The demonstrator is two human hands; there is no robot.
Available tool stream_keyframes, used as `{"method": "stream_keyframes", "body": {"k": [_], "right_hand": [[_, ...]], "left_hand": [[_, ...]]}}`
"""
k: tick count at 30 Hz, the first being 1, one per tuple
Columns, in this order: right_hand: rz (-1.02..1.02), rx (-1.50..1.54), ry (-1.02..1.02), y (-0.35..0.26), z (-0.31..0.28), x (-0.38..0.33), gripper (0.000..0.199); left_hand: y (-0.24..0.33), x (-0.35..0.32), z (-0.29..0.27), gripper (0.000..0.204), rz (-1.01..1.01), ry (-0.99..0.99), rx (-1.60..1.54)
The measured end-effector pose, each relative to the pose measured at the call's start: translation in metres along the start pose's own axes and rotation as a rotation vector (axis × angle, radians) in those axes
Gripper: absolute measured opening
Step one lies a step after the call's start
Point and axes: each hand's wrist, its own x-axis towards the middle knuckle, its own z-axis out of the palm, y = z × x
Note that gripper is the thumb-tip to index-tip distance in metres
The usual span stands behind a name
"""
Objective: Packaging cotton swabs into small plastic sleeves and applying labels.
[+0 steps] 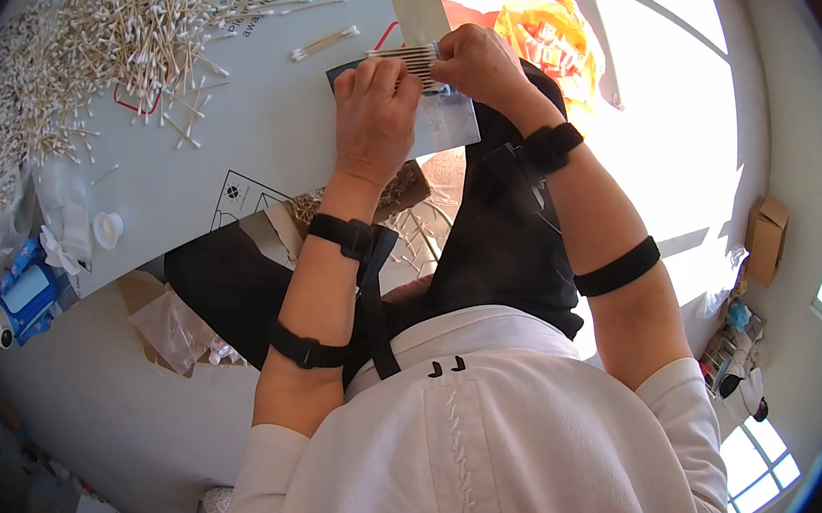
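Observation:
A row of cotton swabs (408, 57) lies side by side between my two hands at the table's right edge. My left hand (377, 120) is closed, its curled fingers pressing on the near left part of the row. At the row's right end, my right hand (481, 63) is closed in a pinch on the swab ends; its fingertips are partly hidden. Under the hands is a flat, shiny blue-grey piece (452, 122), whose kind I cannot make out. A few loose cotton swabs (325, 42) lie together just left of the row.
A big heap of cotton swabs (158, 10) spreads over the grey table (274, 135) on the left. A blue-and-white pack (29, 291) sits at the near left corner. Below the table edge stands a cardboard box (408, 189) with swabs. An orange bag (550, 42) lies beyond my right hand.

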Motion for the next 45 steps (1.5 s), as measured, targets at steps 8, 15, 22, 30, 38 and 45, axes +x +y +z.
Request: {"method": "stream_keyframes", "body": {"k": [8, 15, 22, 30, 38, 45], "right_hand": [[-0.055, 0.035, 0.064, -0.003, 0.0, -0.002, 0.02], [-0.048, 0.037, 0.048, -0.003, -0.003, 0.0, 0.023], [-0.043, 0.021, 0.052, -0.001, 0.002, -0.002, 0.023], [-0.035, 0.061, 0.017, -0.002, -0.003, 0.0, 0.021], [0.057, 0.219, 0.115, 0.007, -0.002, -0.004, 0.023], [0.313, 0.29, 0.737, 0.041, 0.037, -0.031, 0.052]], "left_hand": [[-0.001, 0.002, 0.001, 0.01, 0.014, 0.007, 0.028], [0.0, 0.014, -0.002, 0.01, 0.035, -0.119, 0.095], [-0.006, 0.017, -0.002, 0.012, 0.057, -0.183, 0.0], [0.004, -0.001, 0.0, 0.072, -0.046, -0.167, 0.095], [0.004, 0.003, 0.0, 0.086, -0.034, -0.312, 0.163], [0.01, 0.008, 0.004, 0.09, -0.065, -0.339, 0.125]]}}
